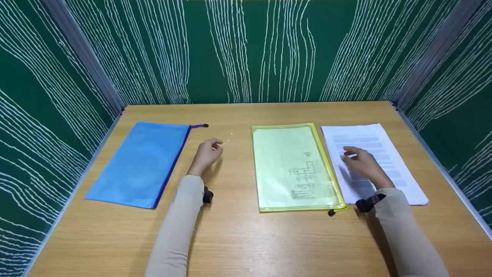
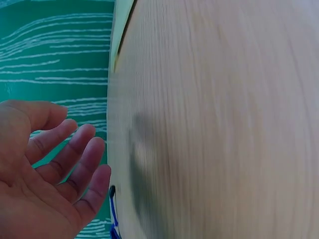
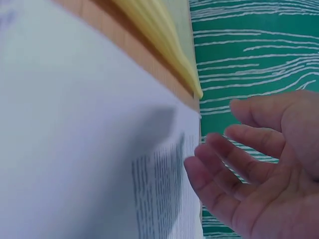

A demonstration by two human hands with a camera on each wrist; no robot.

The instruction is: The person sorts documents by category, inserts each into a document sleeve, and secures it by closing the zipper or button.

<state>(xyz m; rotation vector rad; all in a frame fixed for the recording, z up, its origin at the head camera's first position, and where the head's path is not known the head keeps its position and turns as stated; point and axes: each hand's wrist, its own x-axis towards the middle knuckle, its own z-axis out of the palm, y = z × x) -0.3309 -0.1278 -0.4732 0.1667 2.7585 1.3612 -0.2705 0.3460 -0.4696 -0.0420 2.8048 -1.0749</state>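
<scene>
My left hand [image 1: 208, 154] hovers over the table just right of a blue zip pouch [image 1: 140, 165]; its fingers are loosely curled around nothing, as the left wrist view also shows. Over a stack of printed paper [image 1: 399, 184] at the right, my right hand [image 1: 361, 163] hangs with relaxed, bent fingers and an empty palm. Between the hands lies a yellow zip pouch [image 1: 282, 154], with a sheet bearing a line drawing visible through its clear front. Its right edge runs close along the paper stack.
All of this lies on a wooden table [image 1: 230, 238]. Green panels with white wavy lines [image 1: 253, 50] stand behind and at both sides. The blue pouch's zip pull [image 1: 205, 125] points right at its top corner; the yellow pouch's pull [image 1: 332, 212] sits at its lower right corner.
</scene>
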